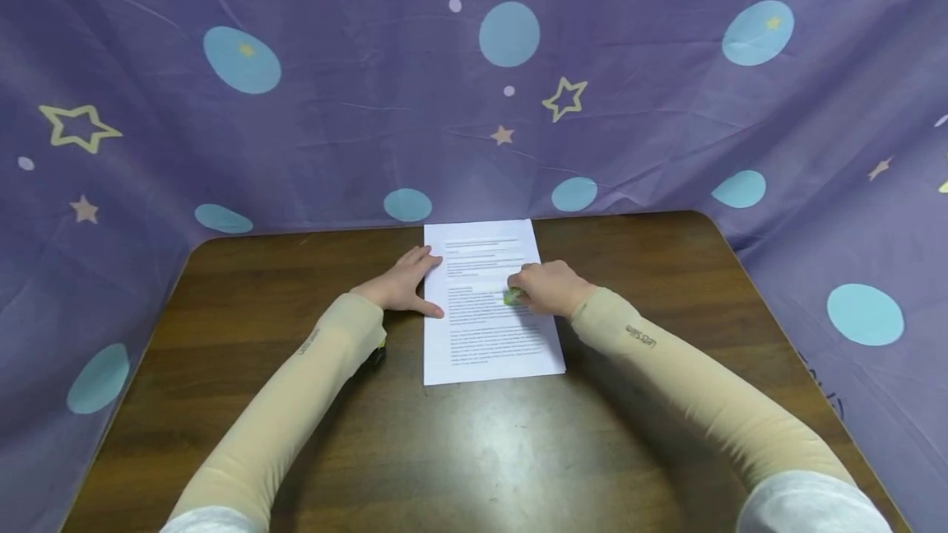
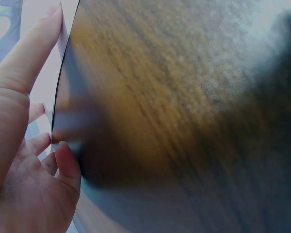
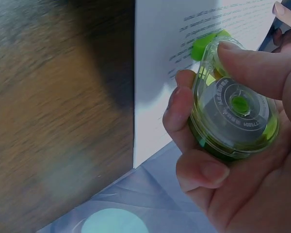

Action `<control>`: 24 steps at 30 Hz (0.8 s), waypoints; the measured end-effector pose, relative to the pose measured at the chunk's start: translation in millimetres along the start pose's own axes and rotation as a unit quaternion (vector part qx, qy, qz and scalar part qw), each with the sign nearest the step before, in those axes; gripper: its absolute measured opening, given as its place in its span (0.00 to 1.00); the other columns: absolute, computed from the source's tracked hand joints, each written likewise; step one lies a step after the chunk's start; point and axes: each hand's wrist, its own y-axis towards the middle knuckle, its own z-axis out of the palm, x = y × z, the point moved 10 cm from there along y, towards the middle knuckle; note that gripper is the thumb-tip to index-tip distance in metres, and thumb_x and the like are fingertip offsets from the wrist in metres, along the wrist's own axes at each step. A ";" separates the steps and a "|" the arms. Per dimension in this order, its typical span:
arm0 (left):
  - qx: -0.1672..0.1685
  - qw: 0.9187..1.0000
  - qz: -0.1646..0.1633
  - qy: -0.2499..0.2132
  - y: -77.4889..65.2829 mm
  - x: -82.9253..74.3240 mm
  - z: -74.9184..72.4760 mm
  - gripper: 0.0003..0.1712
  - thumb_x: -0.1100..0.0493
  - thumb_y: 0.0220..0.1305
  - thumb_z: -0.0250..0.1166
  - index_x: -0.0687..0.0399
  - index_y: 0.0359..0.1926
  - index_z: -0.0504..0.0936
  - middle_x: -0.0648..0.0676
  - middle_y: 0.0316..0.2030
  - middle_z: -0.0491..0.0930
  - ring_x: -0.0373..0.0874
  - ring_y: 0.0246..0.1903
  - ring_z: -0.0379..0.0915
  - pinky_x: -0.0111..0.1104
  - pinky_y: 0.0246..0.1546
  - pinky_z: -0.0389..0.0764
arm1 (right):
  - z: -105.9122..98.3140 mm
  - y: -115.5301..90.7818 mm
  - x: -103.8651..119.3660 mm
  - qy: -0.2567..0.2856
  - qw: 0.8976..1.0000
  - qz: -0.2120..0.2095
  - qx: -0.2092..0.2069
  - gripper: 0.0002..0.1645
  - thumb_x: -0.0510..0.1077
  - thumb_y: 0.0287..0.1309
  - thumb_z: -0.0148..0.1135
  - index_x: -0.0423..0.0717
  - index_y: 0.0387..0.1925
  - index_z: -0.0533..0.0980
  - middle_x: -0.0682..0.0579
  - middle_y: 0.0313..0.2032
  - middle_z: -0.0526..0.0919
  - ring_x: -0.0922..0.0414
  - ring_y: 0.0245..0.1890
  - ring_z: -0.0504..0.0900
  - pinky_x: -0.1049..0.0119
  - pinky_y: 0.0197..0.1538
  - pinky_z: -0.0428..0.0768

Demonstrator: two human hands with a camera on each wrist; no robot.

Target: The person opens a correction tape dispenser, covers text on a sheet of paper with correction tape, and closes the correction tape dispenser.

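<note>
A printed sheet of paper (image 1: 489,344) lies on the wooden table, its top edge near the curtain. My left hand (image 1: 403,282) rests at the sheet's left edge, fingers spread and thumb stretched onto the paper. In the left wrist view, the left thumb (image 2: 26,56) lies straight along that edge. My right hand (image 1: 554,288) grips a clear green correction tape dispenser (image 3: 237,114), with the thumb on its upper side and the fingers curled round the body. Its green tip (image 3: 203,44) points at the printed lines, around the sheet's middle.
The brown wooden table (image 1: 296,434) reaches back to a purple curtain (image 1: 333,105) with stars and blue dots, which also hangs at both sides. A small dark object (image 1: 378,354) with a yellow-green edge shows beneath the left wrist.
</note>
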 end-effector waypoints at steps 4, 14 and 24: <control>-0.002 1.000 0.004 0.002 0.7 -1.2 -0.3 0.62 0.39 0.44 0.73 0.58 0.72 0.50 0.63 0.72 0.36 0.59 0.71 0.27 0.52 0.67 0.43 | 1.7 -5.0 -8.1 0.004 1.000 0.008 0.007 0.06 0.42 0.55 0.64 0.52 0.24 0.75 0.55 0.21 0.72 0.59 0.20 0.69 0.60 0.20 0.71; 0.001 1.000 0.005 -0.001 -0.1 -1.0 0.8 0.62 0.39 0.44 0.73 0.59 0.72 0.50 0.63 0.72 0.36 0.59 0.71 0.27 0.52 0.67 0.42 | 6.1 -21.2 -30.7 0.009 0.999 0.029 0.021 0.04 0.41 0.53 0.64 0.52 0.28 0.77 0.56 0.23 0.74 0.59 0.22 0.71 0.61 0.20 0.70; 0.015 1.000 0.013 -0.009 -2.0 -2.0 0.3 0.65 0.39 0.42 0.75 0.59 0.72 0.48 0.63 0.72 0.35 0.58 0.71 0.25 0.53 0.67 0.43 | 8.2 -29.5 -42.1 0.015 0.999 0.043 0.019 0.04 0.41 0.52 0.65 0.53 0.28 0.77 0.56 0.23 0.73 0.59 0.20 0.71 0.61 0.20 0.70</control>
